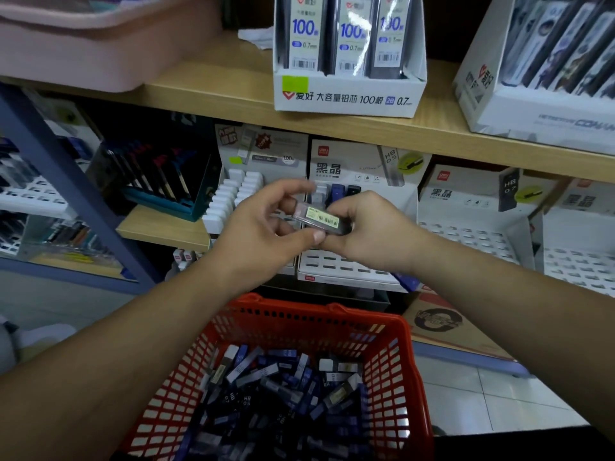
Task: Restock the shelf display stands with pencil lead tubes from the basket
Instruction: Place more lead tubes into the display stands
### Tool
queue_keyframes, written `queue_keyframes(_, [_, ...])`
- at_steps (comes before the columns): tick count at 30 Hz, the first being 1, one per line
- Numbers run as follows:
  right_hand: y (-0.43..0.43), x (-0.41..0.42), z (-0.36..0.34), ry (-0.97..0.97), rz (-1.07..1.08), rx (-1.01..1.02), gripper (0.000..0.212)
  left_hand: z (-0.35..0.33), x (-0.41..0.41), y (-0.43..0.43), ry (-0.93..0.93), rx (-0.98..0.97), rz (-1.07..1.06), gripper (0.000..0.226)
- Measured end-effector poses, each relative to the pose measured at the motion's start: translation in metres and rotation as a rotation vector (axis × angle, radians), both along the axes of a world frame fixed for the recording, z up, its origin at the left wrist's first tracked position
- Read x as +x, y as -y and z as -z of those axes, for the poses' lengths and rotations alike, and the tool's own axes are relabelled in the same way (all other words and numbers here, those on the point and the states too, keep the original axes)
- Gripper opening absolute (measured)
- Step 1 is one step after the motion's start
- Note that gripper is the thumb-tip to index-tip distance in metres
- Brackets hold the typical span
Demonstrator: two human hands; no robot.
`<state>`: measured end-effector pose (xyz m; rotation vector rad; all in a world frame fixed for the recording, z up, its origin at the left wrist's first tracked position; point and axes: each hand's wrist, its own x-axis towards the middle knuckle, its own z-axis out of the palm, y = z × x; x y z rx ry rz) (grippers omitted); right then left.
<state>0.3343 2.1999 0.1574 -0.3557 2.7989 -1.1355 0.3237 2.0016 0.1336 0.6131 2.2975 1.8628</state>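
1. My hands are together at the centre of my view. My left hand (263, 227) pinches the 9 o'clock end of one lead tube (322, 218), and my right hand (369, 231) is curled round its 3 o'clock end.
2. The tube lies nearly level, with its yellow-green barcode label facing me.
3. At 6 o'clock, below my hands, the red basket (411, 361) holds a loose heap of tubes (273, 394).
4. Just behind my hands stands a white slotted display stand (342, 266).
5. At 12 o'clock a white box (349, 94) of 0.7 packs sits on the wooden shelf (216, 91).

Pink tub (83, 44) and printed cardboard box (442, 324)
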Motion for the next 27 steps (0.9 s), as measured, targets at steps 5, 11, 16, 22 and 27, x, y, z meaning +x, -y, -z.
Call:
queue_keyframes(5, [0.015, 0.009, -0.004, 0.230, -0.045, -0.146, 0.032, -0.005, 0.009, 0.036, -0.172, -0.264, -0.002, 0.023])
queue_keyframes(11, [0.026, 0.009, -0.005, 0.361, 0.091, -0.443, 0.019, -0.003, 0.014, 0.079, 0.031, -0.253, -0.088, 0.031])
queue_keyframes(16, [0.040, 0.003, -0.001, 0.337, 0.238, -0.607, 0.014, 0.005, 0.015, 0.081, 0.303, -0.253, -0.027, 0.033])
queue_keyframes(22, [0.053, -0.009, 0.008, 0.187, 0.332, -0.627, 0.008, 0.018, 0.006, 0.070, 0.362, -0.333, -0.019, 0.026])
queue_keyframes(27, [0.072, -0.019, 0.015, 0.047, 0.329, -0.457, 0.006, 0.033, -0.005, 0.074, 0.405, -0.352, -0.206, 0.020])
